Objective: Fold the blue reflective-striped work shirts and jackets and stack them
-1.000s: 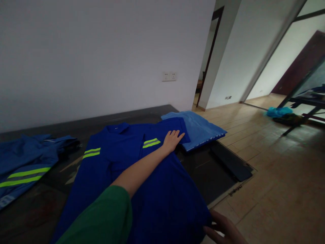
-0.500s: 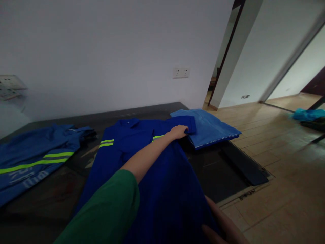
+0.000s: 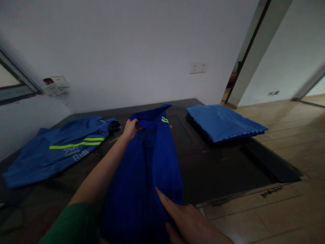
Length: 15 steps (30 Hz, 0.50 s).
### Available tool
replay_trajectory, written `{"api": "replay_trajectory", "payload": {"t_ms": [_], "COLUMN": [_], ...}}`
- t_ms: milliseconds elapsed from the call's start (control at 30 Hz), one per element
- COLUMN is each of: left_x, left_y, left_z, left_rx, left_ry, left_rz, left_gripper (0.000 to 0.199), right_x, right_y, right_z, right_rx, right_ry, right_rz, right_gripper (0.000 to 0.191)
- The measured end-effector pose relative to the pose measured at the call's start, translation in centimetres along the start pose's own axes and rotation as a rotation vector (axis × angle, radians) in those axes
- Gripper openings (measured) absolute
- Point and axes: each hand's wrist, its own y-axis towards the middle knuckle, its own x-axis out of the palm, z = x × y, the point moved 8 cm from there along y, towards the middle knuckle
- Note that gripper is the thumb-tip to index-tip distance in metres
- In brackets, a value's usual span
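Observation:
A deep blue work jacket (image 3: 166,162) with yellow-green reflective stripes lies lengthwise before me, its right side turned inward over the middle in a long fold. At the far end, my left hand (image 3: 131,128) is closed on the cloth near the top, with the arm stretched out. Nearer to me, my right hand (image 3: 189,218) holds the jacket's lower right edge, thumb on top and fingers partly hidden beneath the fabric. The jacket's near end is dark and hard to make out.
On the left of the dark table (image 3: 203,176) a lighter blue jacket (image 3: 68,145) lies loosely spread. A stack of folded blue clothes (image 3: 225,122) sits at the right, beside a flat dark slab (image 3: 274,162) near the table's edge. Wall sockets (image 3: 198,67) are behind.
My left hand has moved from the jacket's right side to its upper left, bringing the sleeve side across. The jacket is now narrower. My view has shifted left.

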Motion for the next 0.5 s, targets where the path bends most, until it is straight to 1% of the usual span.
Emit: {"api": "replay_trajectory", "payload": {"t_ms": [33,100,133,167,200,233,267,300,333,400,433,500], "left_x": [-2.5,-5.9,-7.1,-8.1,-8.8,-9.1,-8.9,-8.2,-7.0,-3.7,-2.0,1.1], "left_y": [-1.3,-3.8,-4.9,-5.5,-5.8,-5.8,-5.5,-5.1,-4.8,-4.8,-5.1,-5.8], "left_z": [-1.3,-4.1,-5.0,-5.6,-5.6,-5.1,-4.4,-3.4,-2.3,-0.6,-0.1,0.1], "left_rx": [-0.055,-0.21,-0.271,-0.306,-0.31,-0.277,-0.21,-0.114,0.005,0.264,0.384,0.556], "left_ry": [0.043,0.18,0.253,0.329,0.418,0.525,0.651,0.789,0.925,1.165,1.27,1.465], "left_rz": [0.002,-0.102,-0.153,-0.191,-0.211,-0.223,-0.237,-0.256,-0.283,-0.33,-0.336,-0.327], "left_gripper": [0.029,0.038,0.04,0.04,0.04,0.04,0.043,0.048,0.054,0.067,0.068,0.059], "right_x": [0.9,2.5,3.3,4.0,4.6,5.3,6.0,6.7,7.3,8.4,8.8,9.1], "right_y": [0.3,0.7,0.9,1.0,1.1,1.1,1.1,1.1,1.1,0.9,0.8,0.4], "right_z": [0.1,0.3,0.5,0.6,0.7,0.9,1.1,1.4,1.7,2.3,2.6,3.0], "right_rx": [0.026,0.082,0.105,0.121,0.13,0.132,0.124,0.108,0.088,0.041,0.017,-0.023], "right_ry": [-0.067,-0.222,-0.303,-0.386,-0.463,-0.529,-0.576,-0.604,-0.614,-0.602,-0.592,-0.581], "right_rz": [-0.041,-0.11,-0.135,-0.155,-0.173,-0.188,-0.196,-0.194,-0.182,-0.133,-0.096,-0.012], "right_gripper": [0.087,0.086,0.085,0.085,0.085,0.084,0.083,0.081,0.079,0.079,0.081,0.079]}}
